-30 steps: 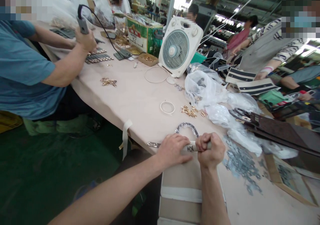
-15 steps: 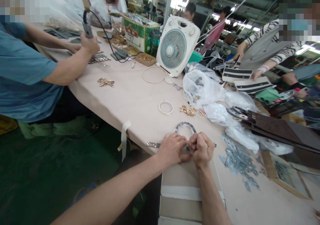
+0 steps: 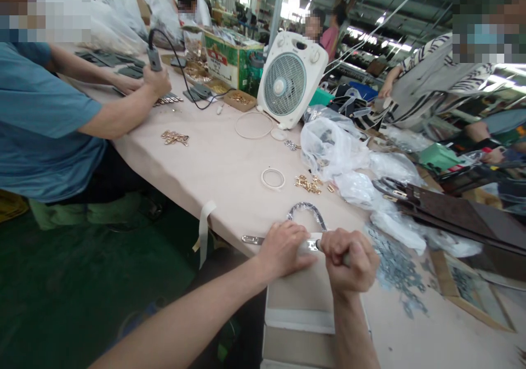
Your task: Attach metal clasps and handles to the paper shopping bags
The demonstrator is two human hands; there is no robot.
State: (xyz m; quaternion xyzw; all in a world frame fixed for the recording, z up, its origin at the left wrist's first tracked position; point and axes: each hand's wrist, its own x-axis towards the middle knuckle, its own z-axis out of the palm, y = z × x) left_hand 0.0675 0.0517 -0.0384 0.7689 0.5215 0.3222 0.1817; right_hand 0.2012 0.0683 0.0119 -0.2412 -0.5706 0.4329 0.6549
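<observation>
My left hand (image 3: 285,248) presses down on a light strap piece whose metal-trimmed end (image 3: 252,240) sticks out to the left. Its fingers are spread over the strap and hold it down. My right hand (image 3: 349,257) is a fist round a tool handle, mostly hidden; the thin tip points left at a shiny metal plate (image 3: 312,244) beside my left fingertips. Behind both hands a dark handle loop wrapped in clear plastic (image 3: 306,206) curves up. Beneath my wrists lies a beige panel with white bands (image 3: 299,317).
Gold fittings (image 3: 308,184) and a tape roll (image 3: 273,178) lie beyond the loop. A white fan (image 3: 287,81), plastic bags (image 3: 329,144) and dark bag parts (image 3: 464,215) stand farther off. Grey metal pieces (image 3: 400,270) lie at right. A person in blue (image 3: 45,117) works at left.
My right hand has moved right and turned, away from my left fingers, uncovering the metal plate and the tool tip. At the right, a person's striped panels have left view.
</observation>
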